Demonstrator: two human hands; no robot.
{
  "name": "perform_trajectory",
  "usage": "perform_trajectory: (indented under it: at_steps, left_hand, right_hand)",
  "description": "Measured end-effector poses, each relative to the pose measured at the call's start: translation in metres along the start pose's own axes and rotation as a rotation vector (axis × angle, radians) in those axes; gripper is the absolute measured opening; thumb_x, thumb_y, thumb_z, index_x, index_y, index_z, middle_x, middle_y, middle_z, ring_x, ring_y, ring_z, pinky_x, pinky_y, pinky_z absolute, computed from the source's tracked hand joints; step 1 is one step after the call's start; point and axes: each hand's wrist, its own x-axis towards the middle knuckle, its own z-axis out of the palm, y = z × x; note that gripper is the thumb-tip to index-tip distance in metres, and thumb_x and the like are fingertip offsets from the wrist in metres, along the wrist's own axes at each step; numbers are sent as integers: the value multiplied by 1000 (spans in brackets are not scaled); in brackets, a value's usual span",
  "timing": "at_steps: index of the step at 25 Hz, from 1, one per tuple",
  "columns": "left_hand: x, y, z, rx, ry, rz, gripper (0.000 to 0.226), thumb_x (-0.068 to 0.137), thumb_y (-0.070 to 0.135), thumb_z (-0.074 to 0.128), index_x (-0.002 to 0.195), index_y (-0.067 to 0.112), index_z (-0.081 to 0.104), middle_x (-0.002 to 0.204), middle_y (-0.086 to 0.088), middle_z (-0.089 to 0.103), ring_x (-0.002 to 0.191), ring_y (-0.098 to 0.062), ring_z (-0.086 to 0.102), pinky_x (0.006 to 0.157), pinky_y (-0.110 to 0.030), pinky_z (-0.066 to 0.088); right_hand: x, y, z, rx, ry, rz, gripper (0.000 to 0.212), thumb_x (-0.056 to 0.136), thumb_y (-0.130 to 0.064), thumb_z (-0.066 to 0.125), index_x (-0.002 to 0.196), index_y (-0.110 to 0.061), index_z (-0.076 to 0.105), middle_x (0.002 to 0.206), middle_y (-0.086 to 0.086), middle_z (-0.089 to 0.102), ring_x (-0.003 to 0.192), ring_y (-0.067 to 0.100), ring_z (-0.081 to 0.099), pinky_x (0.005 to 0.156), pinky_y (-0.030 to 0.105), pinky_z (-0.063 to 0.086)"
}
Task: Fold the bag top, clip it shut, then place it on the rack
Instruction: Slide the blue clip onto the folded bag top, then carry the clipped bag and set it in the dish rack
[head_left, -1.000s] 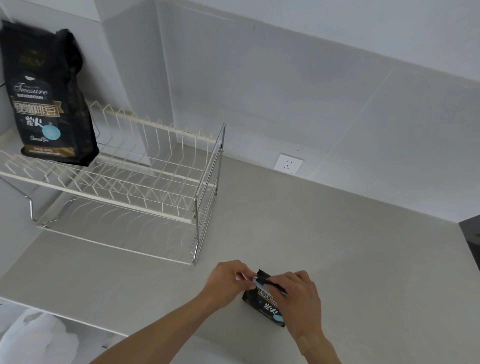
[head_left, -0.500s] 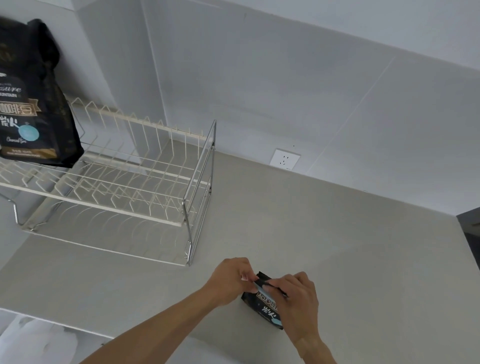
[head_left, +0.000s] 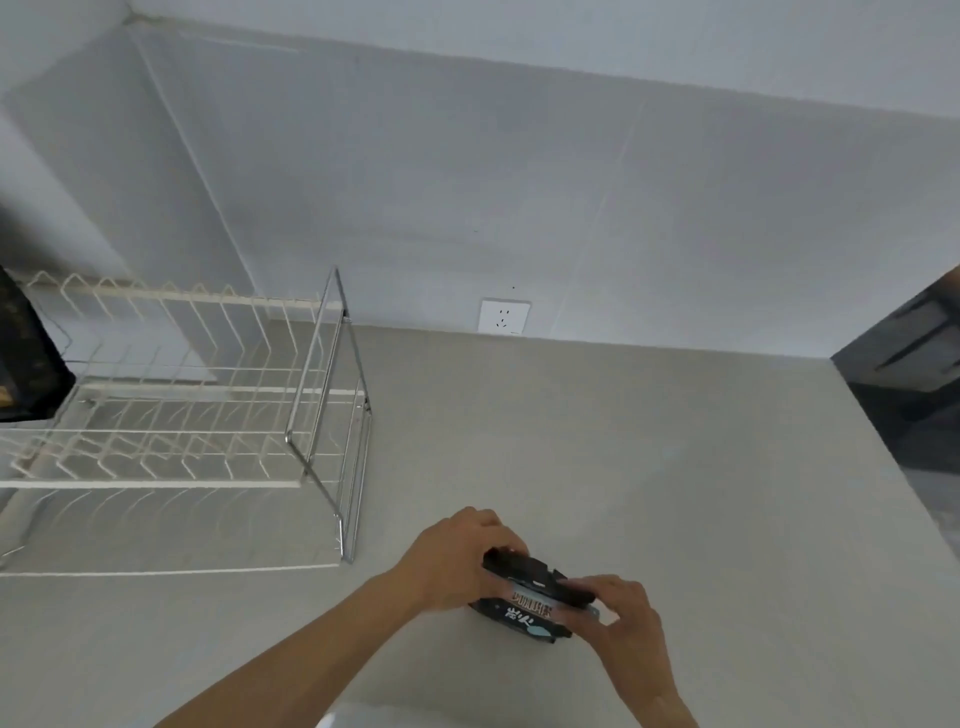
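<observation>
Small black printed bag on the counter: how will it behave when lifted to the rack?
The small black printed bag probably flexes; its top looks folded under both hands. Likely light, since the left hand and right hand steady it with fingertips. Its soft base may tip on the white wire rack.

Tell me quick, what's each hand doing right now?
Left hand: closed on the left end of the black bag, at its folded top.
Right hand: closed on the bag's right end.

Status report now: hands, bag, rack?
Left hand and right hand both grip bag top on counter. Rack left, path clear.
</observation>
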Motion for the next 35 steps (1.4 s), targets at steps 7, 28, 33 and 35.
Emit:
perform_trajectory:
  at_steps: [7, 28, 33, 35]
  left_hand:
    - [22, 45, 25, 199, -14, 227, 20, 89, 33, 58, 107, 30, 66, 106, 4, 65, 100, -16, 54, 82, -31, 38]
    - [-20, -26, 31, -390, -3, -257, 108, 56, 26, 90, 142, 47, 28, 128, 16, 47, 117, -10, 48, 95, -30, 47]
    - [-16, -36, 50, -504, -100, -393, 89, 63, 8, 86, 136, 32, 43, 122, 9, 56, 105, -18, 59, 75, -23, 55]
    - [-10, -34, 54, -542, -65, -411, 73, 64, -1, 82, 125, 25, 53, 117, 0, 62, 103, -25, 65, 85, -39, 58]
  right_hand:
    - [-3, 9, 18, 408, 87, 167, 27, 55, -30, 88, 79, -38, 79, 95, -19, 72, 90, 5, 68, 83, 39, 58]
    - [-4, 56, 34, 380, -136, 190, 87, 47, -17, 92, 123, -42, 57, 118, -13, 68, 114, 11, 59, 98, 36, 49]
    - [5, 60, 42, 285, -154, 139, 71, 49, -21, 90, 112, -38, 65, 102, -15, 75, 100, 8, 67, 78, 12, 50]
    - [5, 62, 44, 280, -129, 159, 68, 51, -21, 89, 112, -36, 65, 98, -16, 76, 97, 7, 68, 74, 11, 48]
